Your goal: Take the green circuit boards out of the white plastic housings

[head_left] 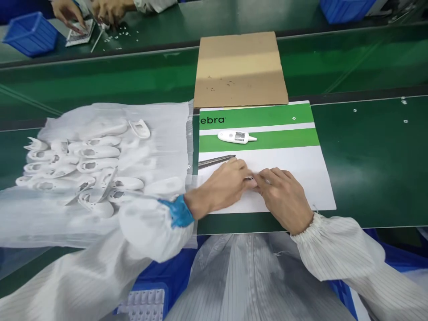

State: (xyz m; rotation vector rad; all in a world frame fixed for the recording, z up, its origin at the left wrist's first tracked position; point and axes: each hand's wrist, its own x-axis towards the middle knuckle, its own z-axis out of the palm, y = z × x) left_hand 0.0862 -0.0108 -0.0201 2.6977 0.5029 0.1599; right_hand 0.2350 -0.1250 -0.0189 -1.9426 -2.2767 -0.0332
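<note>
Over the white part of a printed sheet (287, 178), my left hand (230, 180) and my right hand (284, 194) meet at the fingertips. Both have curled fingers closed about a small item; only a sliver with a dark edge shows, so its kind stays hidden. A pair of metal tweezers (216, 161) lies just beyond my left hand. Farther up, on the sheet's green band, rests a white digital thermometer (236, 137) with a small display and a thin tip pointing right.
Many white plastic shells (98, 151) lie on a foam sheet (163, 120) at left. A cardboard piece (239, 67) spans the gap behind. Across it, a co-worker's hands (107, 10) work beside a blue bin (31, 33). Tiny white bits dot the green table (374, 165).
</note>
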